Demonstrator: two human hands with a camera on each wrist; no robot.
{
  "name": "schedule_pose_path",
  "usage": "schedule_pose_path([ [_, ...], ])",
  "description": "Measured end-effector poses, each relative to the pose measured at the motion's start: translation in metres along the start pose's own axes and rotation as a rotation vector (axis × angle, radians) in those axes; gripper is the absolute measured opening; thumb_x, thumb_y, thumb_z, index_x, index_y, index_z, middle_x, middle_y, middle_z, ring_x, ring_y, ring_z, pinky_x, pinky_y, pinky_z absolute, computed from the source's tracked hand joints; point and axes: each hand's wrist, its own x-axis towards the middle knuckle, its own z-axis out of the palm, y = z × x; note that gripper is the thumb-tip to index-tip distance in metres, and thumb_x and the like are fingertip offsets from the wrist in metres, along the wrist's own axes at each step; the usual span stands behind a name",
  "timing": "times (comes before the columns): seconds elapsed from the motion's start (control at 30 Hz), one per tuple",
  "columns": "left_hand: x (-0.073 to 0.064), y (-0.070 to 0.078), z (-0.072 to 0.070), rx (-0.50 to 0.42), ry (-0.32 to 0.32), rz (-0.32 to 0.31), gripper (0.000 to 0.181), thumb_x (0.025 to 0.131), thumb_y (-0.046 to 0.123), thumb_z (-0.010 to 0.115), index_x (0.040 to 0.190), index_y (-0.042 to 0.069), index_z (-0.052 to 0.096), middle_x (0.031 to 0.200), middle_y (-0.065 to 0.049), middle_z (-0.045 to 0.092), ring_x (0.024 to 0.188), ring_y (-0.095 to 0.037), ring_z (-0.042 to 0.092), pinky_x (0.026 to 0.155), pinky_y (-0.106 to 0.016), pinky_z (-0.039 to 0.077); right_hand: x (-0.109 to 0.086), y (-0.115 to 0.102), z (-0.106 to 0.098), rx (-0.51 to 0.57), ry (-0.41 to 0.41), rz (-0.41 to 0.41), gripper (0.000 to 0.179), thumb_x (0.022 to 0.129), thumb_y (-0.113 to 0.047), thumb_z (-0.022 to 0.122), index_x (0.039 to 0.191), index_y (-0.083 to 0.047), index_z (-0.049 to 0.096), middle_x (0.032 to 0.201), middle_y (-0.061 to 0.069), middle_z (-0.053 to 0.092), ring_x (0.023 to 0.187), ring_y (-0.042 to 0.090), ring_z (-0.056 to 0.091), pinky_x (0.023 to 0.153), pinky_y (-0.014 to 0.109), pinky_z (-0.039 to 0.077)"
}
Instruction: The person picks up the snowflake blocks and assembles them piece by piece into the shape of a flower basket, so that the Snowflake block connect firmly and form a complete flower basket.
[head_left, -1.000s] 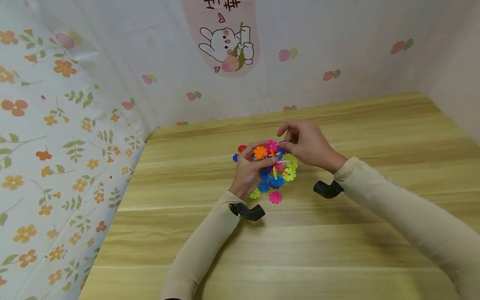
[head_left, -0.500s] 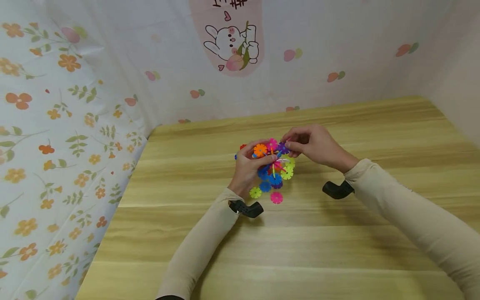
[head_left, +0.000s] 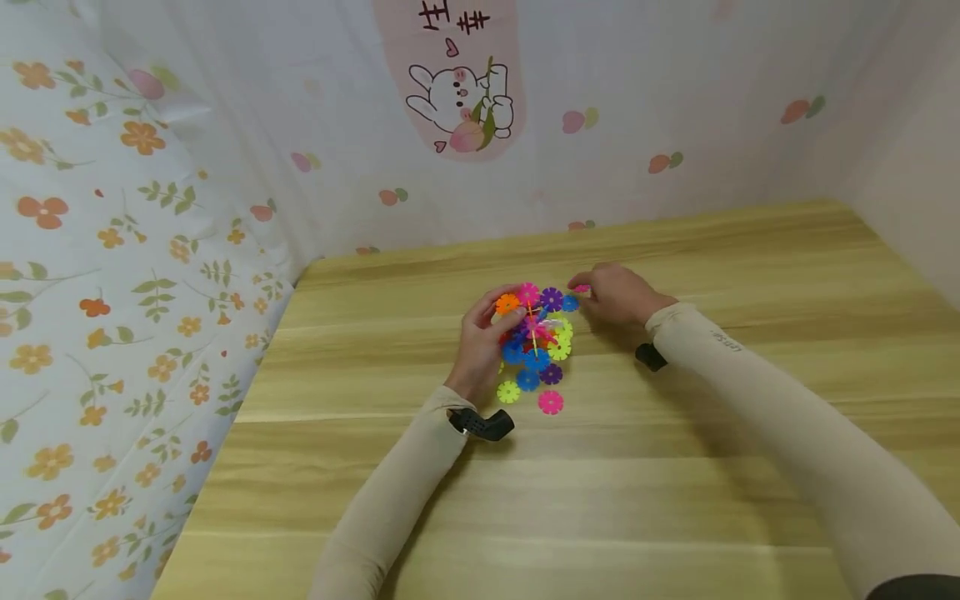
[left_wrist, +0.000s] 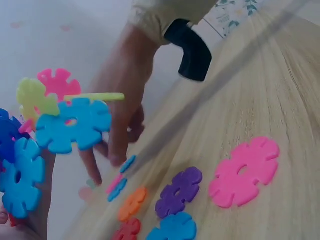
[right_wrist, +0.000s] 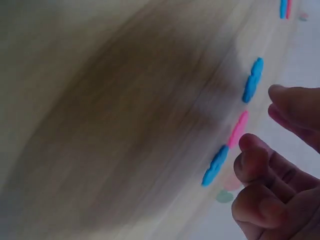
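My left hand grips a cluster of joined plastic snowflake discs in pink, orange, purple, blue and yellow-green. Part of this cluster, with a light-blue disc in front, fills the left side of the left wrist view. To its right, my right hand reaches down at the table with fingers bent. Its thumb and fingertips stand apart in the right wrist view, with nothing between them. Close by them lie a pink disc and two blue discs, one nearer the thumb.
Several loose discs lie beneath and in front of the cluster, among them a pink disc, a purple disc and an orange disc. The wooden table meets a printed cloth at the back.
My right hand has let go of the purple disc, which stays on the cluster, and moved down to the loose discs. The left hand has shifted slightly left with the cluster.
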Motion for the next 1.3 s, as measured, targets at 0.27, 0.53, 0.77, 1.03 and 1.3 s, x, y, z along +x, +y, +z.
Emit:
schedule_pose_path([
  [0.27, -0.002, 0.005, 0.007, -0.037, -0.085, 0.023, 0.022, 0.1, 0.008, 0.058, 0.116, 0.021, 0.066, 0.133, 0.004, 0.052, 0.114, -0.017, 0.054, 0.098, -0.026, 0.05, 0.009, -0.005, 0.003, 0.016, -0.092, 0.051, 0.028, 0.091, -0.01, 0.069, 0.117, -0.001, 0.068, 0.105, 0.019, 0.068, 0.096, 0.032, 0.062, 0.09, 0.049, 0.054],
  [0.53, -0.001, 0.005, 0.008, -0.116, -0.077, 0.026, 0.036, 0.092, -0.009, 0.061, 0.107, 0.023, 0.064, 0.118, 0.003, 0.054, 0.101, -0.015, 0.058, 0.085, -0.021, 0.056, 0.004, -0.004, 0.0, 0.237, -0.053, 0.075, 0.007, 0.092, -0.005, 0.067, 0.092, -0.004, 0.061, 0.089, 0.011, 0.064, 0.083, 0.024, 0.055, 0.08, 0.038, 0.05],
  [0.77, 0.0, 0.0, 0.015, -0.105, 0.088, -0.013, 0.033, 0.088, -0.008, 0.069, 0.104, 0.02, 0.064, 0.114, 0.0, 0.057, 0.102, -0.016, 0.06, 0.086, -0.022, 0.056, -0.022, -0.019, -0.011, 0.564, 0.096, 0.172, 0.009, 0.099, -0.007, 0.06, 0.104, 0.0, 0.063, 0.083, 0.012, 0.069, 0.076, 0.029, 0.069, 0.064, 0.028, 0.053],
  [1.03, 0.006, 0.001, 0.021, -0.125, 0.221, 0.044, 0.031, 0.086, -0.005, 0.072, 0.108, 0.015, 0.064, 0.11, 0.0, 0.061, 0.098, -0.015, 0.064, 0.085, -0.025, 0.06, -0.033, -0.054, -0.018, 0.67, 0.418, 0.144, 0.013, 0.095, -0.009, 0.066, 0.104, 0.0, 0.071, 0.071, 0.012, 0.071, 0.06, 0.015, 0.065, 0.048, 0.026, 0.043],
  [1.3, 0.006, 0.0, 0.023, -0.149, 0.241, 0.067, 0.033, 0.083, -0.008, 0.074, 0.107, 0.013, 0.065, 0.108, -0.002, 0.061, 0.095, -0.014, 0.064, 0.081, -0.024, 0.06, -0.033, -0.061, -0.01, 0.612, 0.486, 0.089, 0.009, 0.094, -0.007, 0.068, 0.099, 0.001, 0.071, 0.075, 0.018, 0.072, 0.057, 0.001, 0.059, 0.052, 0.021, 0.044],
])
